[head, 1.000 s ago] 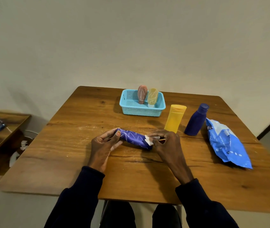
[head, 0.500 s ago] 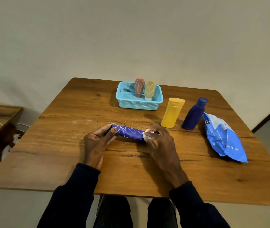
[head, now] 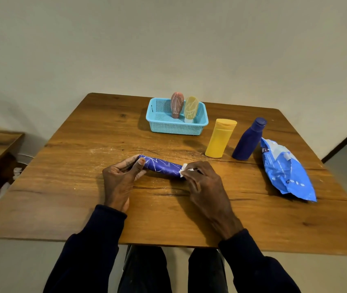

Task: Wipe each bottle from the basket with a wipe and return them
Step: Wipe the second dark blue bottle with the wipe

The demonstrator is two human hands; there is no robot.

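Purple bottle [head: 161, 166] lies on its side on the surface [head: 83, 187], in front of the basket [head: 176, 129]. Left hand [head: 119, 178] pinches one end; right hand [head: 202, 182] presses the wipe [head: 184, 168] round the other. Since a second ago the wipe has kept to that end and the left grip has shifted. Judgement: still mid-wipe, return pending.

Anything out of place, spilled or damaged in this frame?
Nothing spilled or broken. Pale specks dust the table around the patterned blue bottle, held sideways by the left hand while the right hand presses a wipe to it.
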